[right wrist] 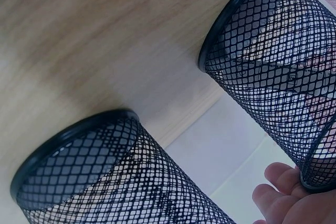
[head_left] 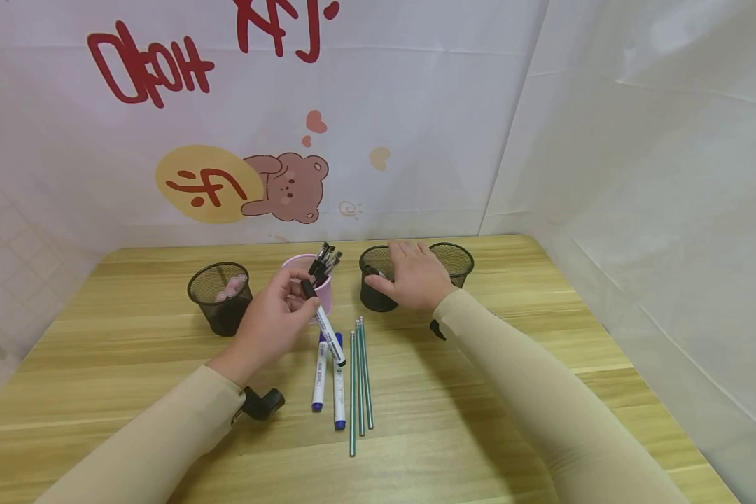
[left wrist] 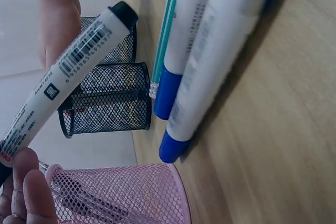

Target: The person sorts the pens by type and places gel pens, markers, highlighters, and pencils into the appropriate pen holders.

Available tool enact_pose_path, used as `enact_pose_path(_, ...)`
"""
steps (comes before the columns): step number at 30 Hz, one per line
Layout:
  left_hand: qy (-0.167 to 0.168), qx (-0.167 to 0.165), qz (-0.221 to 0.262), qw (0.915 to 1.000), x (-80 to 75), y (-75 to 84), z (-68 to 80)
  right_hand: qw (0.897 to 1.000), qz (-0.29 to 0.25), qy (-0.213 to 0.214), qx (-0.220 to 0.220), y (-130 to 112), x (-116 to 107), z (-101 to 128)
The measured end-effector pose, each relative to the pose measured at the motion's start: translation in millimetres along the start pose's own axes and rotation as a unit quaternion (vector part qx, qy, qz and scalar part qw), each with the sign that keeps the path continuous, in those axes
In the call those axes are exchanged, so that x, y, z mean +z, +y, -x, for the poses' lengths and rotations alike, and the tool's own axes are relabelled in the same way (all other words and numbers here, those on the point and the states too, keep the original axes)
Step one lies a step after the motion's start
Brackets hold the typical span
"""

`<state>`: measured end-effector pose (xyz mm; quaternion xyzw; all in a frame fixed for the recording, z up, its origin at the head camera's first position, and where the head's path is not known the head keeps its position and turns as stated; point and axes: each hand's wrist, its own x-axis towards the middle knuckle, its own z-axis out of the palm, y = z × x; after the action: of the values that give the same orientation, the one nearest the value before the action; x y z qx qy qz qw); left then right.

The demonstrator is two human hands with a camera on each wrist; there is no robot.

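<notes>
pink mesh cup (head_left: 323, 290) holds black-capped pens (head_left: 325, 263)

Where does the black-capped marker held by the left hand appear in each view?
Head: centre, the marker slants down from the left hand.
Left wrist: the marker crosses the upper left.
Right wrist: not in it.
Shared landmark: the black mesh cup.

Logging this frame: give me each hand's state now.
Left hand: holding a marker.
Right hand: open, resting on a black cup.
</notes>
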<state>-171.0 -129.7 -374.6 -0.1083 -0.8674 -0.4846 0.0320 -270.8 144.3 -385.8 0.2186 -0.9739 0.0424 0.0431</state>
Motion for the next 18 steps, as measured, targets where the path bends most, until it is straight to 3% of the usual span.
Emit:
enact_pose_path(11, 0.043, -0.011, 0.046, 0.9979, -0.9, 6.5, -5.9, 1.000, 0.000, 0.001, 0.000, -0.3, -0.4, 0.6)
enact_pose_path(18, 0.087, 0.002, 0.108, 0.9903, 0.2, 10.1, -10.0, 1.000, 0.000, -0.006, 0.003, -0.8, -0.5, 0.8)
